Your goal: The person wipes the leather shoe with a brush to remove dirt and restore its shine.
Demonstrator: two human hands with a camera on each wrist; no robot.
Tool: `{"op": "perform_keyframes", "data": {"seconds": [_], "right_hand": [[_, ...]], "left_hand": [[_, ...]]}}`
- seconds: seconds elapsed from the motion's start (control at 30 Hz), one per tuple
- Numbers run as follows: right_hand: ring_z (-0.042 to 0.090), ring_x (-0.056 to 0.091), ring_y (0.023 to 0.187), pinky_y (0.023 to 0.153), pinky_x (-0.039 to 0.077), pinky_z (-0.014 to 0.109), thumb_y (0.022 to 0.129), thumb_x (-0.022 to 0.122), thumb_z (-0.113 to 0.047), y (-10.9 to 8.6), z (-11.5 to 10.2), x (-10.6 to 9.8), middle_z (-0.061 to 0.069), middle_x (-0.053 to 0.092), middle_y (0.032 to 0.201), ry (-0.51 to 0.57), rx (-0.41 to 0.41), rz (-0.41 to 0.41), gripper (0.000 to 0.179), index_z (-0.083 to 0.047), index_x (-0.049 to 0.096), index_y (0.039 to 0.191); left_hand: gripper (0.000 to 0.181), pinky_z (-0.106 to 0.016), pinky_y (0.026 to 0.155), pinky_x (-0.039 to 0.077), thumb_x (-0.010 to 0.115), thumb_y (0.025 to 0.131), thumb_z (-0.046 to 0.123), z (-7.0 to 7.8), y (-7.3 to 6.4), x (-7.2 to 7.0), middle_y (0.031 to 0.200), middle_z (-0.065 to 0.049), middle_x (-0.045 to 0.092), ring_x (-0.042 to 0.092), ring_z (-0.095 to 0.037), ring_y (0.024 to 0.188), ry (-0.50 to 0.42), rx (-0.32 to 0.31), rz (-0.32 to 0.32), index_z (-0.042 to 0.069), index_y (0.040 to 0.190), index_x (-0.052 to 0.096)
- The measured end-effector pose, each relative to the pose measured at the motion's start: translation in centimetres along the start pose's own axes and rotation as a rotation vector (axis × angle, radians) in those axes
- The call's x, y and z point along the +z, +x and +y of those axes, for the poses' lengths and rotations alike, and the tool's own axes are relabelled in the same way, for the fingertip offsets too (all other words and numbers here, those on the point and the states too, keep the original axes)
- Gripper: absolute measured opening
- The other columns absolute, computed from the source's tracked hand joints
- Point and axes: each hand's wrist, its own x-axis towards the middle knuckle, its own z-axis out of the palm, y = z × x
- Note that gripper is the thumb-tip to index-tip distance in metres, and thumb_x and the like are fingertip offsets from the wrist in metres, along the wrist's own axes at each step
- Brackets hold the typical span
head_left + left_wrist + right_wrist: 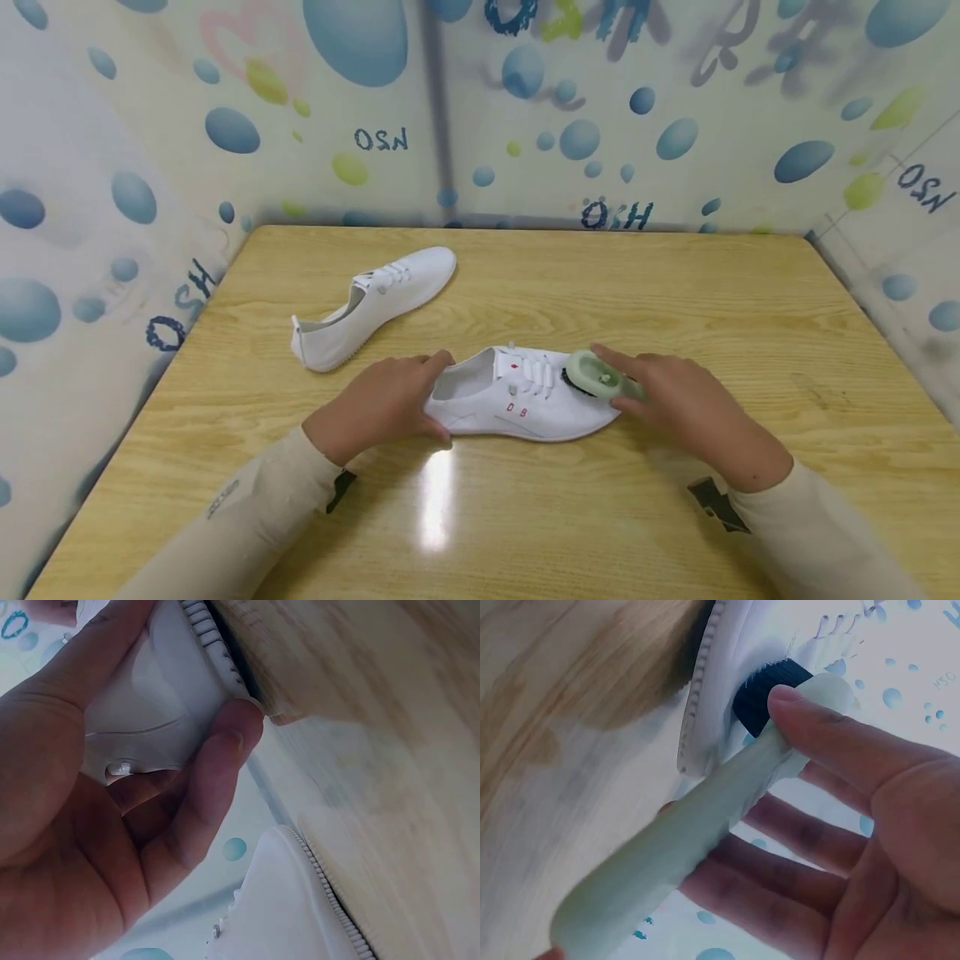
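Observation:
A white lace-up shoe [480, 417] lies on the wooden table, sole down, its toe to the right. My left hand [382, 400] grips its heel; in the left wrist view, fingers and thumb [97, 652] wrap round the heel's sides. In my right hand [675, 400] is a pale green brush [652, 840] with dark bristles [769, 694]. The thumb presses along the brush head while the fingers curl under the handle. Its bristles touch the upper of the shoe between laces and toe. Red letters mark the shoe's near side.
A second white shoe [375, 300] rests at the back left of the table [675, 283], toe pointing away to the right. Behind the table stands a wall [480, 100] patterned with blue and green drops. Light glares off the tabletop in front of the gripped shoe.

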Motion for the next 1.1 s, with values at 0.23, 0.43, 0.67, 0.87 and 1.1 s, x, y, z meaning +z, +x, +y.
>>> {"op": "perform_keyframes", "data": {"seconds": [0.23, 0.43, 0.67, 0.87, 1.1], "right_hand": [[0.019, 0.068, 0.083, 0.074, 0.055, 0.043, 0.086, 0.08, -0.025, -0.5, 0.9, -1.0, 0.007, 0.074, 0.095, 0.036, 0.035, -0.073, 0.064, -0.015, 0.055, 0.144], [0.013, 0.068, 0.084, 0.071, 0.054, 0.038, 0.084, 0.081, -0.024, -1.0, 1.4, -1.5, 0.0, 0.075, 0.097, 0.08, -0.032, -0.15, 0.062, -0.019, 0.059, 0.141], [0.023, 0.071, 0.098, 0.079, 0.056, 0.043, 0.084, 0.081, -0.027, -0.6, 0.6, -0.7, 0.008, 0.075, 0.113, 0.054, -0.075, -0.088, 0.061, -0.025, 0.059, 0.141], [0.029, 0.071, 0.094, 0.078, 0.056, 0.049, 0.086, 0.08, -0.028, -0.2, -0.1, -0.1, 0.015, 0.074, 0.11, 0.023, -0.003, -0.01, 0.065, -0.021, 0.054, 0.145], [0.018, 0.066, 0.08, 0.069, 0.053, 0.042, 0.086, 0.079, -0.029, -0.4, 0.5, -0.9, 0.007, 0.074, 0.095, 0.05, 0.083, -0.082, 0.066, -0.016, 0.053, 0.145]], "left_hand": [[0.088, -0.038, 0.062, 0.052, 0.092, 0.056, 0.054, -0.1, 0.0, 0.1, 0.091, -0.005, 0.07, 0.065, -0.023, 0.069, 0.004, 0.012, 0.019, 0.009, 0.12, 0.052], [0.087, -0.038, 0.062, 0.052, 0.092, 0.056, 0.054, -0.1, 0.0, 0.1, 0.091, -0.005, 0.07, 0.065, -0.023, 0.069, -0.001, 0.008, 0.016, 0.009, 0.121, 0.052], [0.087, -0.038, 0.062, 0.052, 0.092, 0.056, 0.053, -0.1, -0.2, 0.0, 0.092, -0.006, 0.07, 0.064, -0.023, 0.068, 0.003, 0.016, 0.024, 0.008, 0.119, 0.052], [0.087, -0.038, 0.062, 0.052, 0.092, 0.057, 0.052, 0.0, -0.1, -0.1, 0.092, -0.006, 0.07, 0.064, -0.023, 0.068, -0.003, 0.004, 0.008, 0.009, 0.12, 0.053], [0.085, -0.036, 0.059, 0.049, 0.092, 0.058, 0.053, -0.1, 0.0, 0.0, 0.085, -0.003, 0.067, 0.061, -0.019, 0.065, -0.026, -0.016, -0.017, 0.01, 0.119, 0.051]]}}
